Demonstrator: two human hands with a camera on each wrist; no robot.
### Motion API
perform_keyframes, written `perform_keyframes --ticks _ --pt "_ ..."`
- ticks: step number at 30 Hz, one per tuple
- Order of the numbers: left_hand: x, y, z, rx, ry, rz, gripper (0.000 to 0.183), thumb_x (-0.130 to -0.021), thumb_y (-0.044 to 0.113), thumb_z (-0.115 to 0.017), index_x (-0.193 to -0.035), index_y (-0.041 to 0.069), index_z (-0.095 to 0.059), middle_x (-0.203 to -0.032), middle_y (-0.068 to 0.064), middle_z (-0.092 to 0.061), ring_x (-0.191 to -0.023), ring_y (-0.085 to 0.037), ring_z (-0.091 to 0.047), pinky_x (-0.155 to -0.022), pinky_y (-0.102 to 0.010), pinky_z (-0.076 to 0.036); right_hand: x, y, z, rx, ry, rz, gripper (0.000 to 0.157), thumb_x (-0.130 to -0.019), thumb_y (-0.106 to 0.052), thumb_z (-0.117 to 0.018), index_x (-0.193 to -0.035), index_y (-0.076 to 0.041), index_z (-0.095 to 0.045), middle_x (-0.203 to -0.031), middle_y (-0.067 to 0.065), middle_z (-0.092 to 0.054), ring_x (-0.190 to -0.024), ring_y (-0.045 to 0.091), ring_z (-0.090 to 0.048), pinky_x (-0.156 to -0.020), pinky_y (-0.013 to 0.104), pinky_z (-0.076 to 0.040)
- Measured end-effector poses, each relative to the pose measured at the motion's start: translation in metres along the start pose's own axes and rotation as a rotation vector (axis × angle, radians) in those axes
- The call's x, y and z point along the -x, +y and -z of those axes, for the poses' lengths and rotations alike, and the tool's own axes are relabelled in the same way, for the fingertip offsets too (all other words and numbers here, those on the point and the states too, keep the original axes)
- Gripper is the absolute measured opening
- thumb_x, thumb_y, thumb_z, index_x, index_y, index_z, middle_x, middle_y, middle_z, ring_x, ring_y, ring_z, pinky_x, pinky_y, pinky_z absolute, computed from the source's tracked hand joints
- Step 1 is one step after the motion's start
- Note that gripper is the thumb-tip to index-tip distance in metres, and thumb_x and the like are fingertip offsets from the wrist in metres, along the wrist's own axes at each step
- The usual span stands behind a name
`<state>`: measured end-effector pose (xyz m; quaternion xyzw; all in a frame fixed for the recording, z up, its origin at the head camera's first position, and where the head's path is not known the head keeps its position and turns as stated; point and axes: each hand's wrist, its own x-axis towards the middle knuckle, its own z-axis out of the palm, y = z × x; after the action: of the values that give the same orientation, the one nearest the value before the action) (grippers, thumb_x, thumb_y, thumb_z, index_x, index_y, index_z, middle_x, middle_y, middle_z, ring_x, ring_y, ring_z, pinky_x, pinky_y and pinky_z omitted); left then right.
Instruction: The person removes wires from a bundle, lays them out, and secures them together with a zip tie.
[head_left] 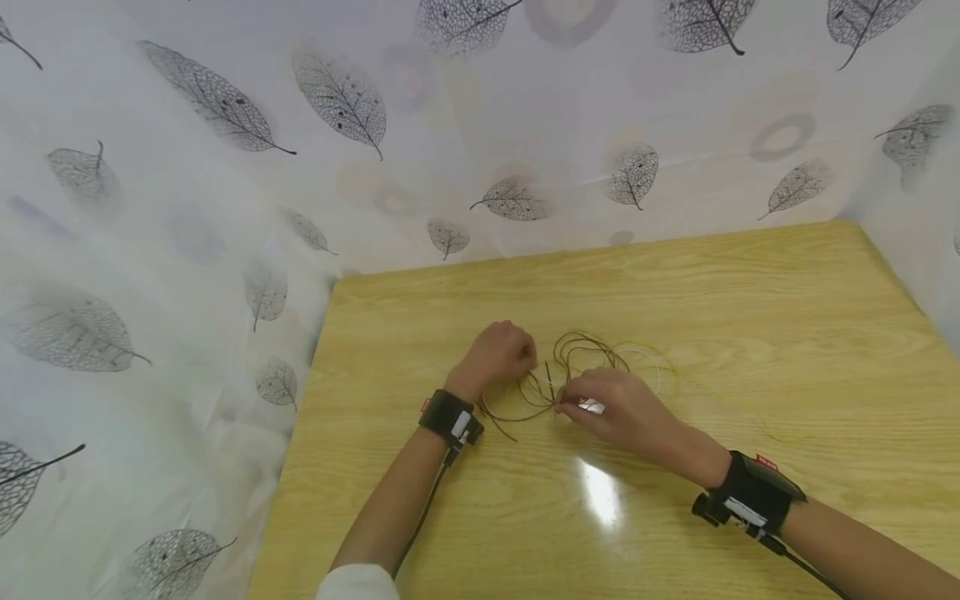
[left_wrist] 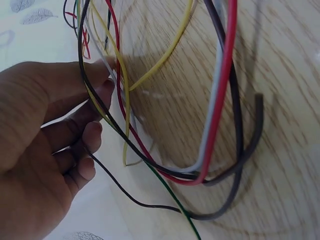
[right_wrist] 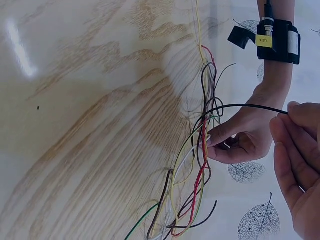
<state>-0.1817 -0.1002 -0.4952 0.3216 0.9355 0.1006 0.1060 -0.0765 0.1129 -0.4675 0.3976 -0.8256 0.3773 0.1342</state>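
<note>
A loose tangle of thin electrical wires (head_left: 581,336) in red, black, yellow, white and green lies between my two hands, looping over the table. My left hand (head_left: 498,354) pinches part of the bundle between thumb and index finger. In the left wrist view, a red wire (left_wrist: 216,120) and a yellow wire (left_wrist: 167,57) curve away from those fingertips, and a thin black strand runs to the lower curled fingers. To the right of the tangle, my right hand (head_left: 622,412) pinches one black wire (right_wrist: 245,105) near its end, which arcs out of the bundle.
The wood-grain table (head_left: 450,517) carries a bright light reflection in front of the hands. Leaf-patterned sheeting (head_left: 525,125) rises along the back and sides. Each wrist wears a black strap, the left one (head_left: 450,417) and the right one (head_left: 757,492), with a trailing cable.
</note>
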Motion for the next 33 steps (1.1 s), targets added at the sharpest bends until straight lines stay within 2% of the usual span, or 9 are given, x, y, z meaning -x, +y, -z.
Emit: perform_keyframes --ticks 6,10,14,16,23,28,33 --pt "-0.0037 0.0011 -0.0033 -0.081 -0.032 -0.027 0.014 -0.083 0.011 -0.063 -0.075 0.019 -0.072 -0.065 0.010 -0.060 -0.064 -0.011 -0.053 -0.076 -0.028 -0.047 0.0012 0.0034 -0.0003 0.019 0.000 -0.016 0.012 -0.075 -0.010 -0.081 -0.085 -0.013 -0.075 -0.078 -0.009 -0.072 -0.070 0.003 -0.064 -0.056 0.028 -0.056" --pt "-0.0021 0.0014 -0.0040 -0.113 -0.026 -0.035 0.012 -0.089 0.014 -0.062 -0.085 0.016 -0.072 -0.074 0.007 -0.064 -0.070 -0.012 -0.055 -0.079 -0.031 -0.049 0.0018 0.0031 -0.0006 0.005 -0.002 -0.026 0.013 -0.075 -0.010 -0.082 -0.086 -0.013 -0.075 -0.078 -0.008 -0.072 -0.070 0.004 -0.064 -0.057 0.029 -0.057" --pt "0.0015 0.0015 -0.0037 -0.108 -0.021 -0.017 0.013 -0.094 0.019 -0.059 -0.096 0.015 -0.071 -0.088 0.005 -0.067 -0.082 -0.014 -0.056 -0.084 -0.032 -0.048 0.0020 0.0032 -0.0012 -0.005 -0.005 -0.028 0.015 -0.074 -0.009 -0.082 -0.086 -0.013 -0.074 -0.079 -0.007 -0.072 -0.069 0.004 -0.064 -0.057 0.029 -0.057" --pt "0.0027 0.0007 -0.0034 -0.093 -0.013 -0.013 0.013 -0.095 0.020 -0.059 -0.098 0.014 -0.070 -0.090 0.004 -0.067 -0.084 -0.014 -0.056 -0.085 -0.032 -0.048 0.0017 0.0032 -0.0015 -0.010 -0.007 -0.025 0.014 -0.074 -0.008 -0.082 -0.085 -0.013 -0.074 -0.078 -0.008 -0.072 -0.069 0.004 -0.064 -0.057 0.029 -0.057" --pt "0.0036 -0.0035 -0.0056 -0.061 0.020 -0.007 0.011 -0.097 0.021 -0.060 -0.096 0.014 -0.068 -0.089 0.005 -0.065 -0.083 -0.013 -0.055 -0.085 -0.032 -0.048 0.0019 0.0022 -0.0038 -0.012 -0.007 0.025 0.015 -0.073 -0.007 -0.082 -0.085 -0.013 -0.075 -0.078 -0.008 -0.072 -0.068 0.003 -0.064 -0.058 0.027 -0.056" --pt "0.0043 -0.0041 -0.0067 -0.021 0.021 -0.020 0.010 -0.096 0.021 -0.060 -0.096 0.015 -0.068 -0.088 0.006 -0.063 -0.082 -0.011 -0.054 -0.086 -0.031 -0.048 0.0018 0.0013 -0.0025 0.000 -0.016 0.014 0.015 -0.074 -0.007 -0.082 -0.085 -0.013 -0.076 -0.079 -0.008 -0.073 -0.070 0.003 -0.064 -0.058 0.026 -0.056" --pt "0.0048 -0.0036 -0.0054 0.031 0.014 -0.059 0.010 -0.093 0.015 -0.060 -0.092 0.016 -0.070 -0.084 0.008 -0.063 -0.078 -0.008 -0.054 -0.081 -0.028 -0.049 0.0010 0.0043 -0.0034 0.039 -0.020 -0.033 0.015 -0.074 -0.007 -0.082 -0.085 -0.014 -0.075 -0.078 -0.007 -0.072 -0.069 0.004 -0.064 -0.059 0.027 -0.056"
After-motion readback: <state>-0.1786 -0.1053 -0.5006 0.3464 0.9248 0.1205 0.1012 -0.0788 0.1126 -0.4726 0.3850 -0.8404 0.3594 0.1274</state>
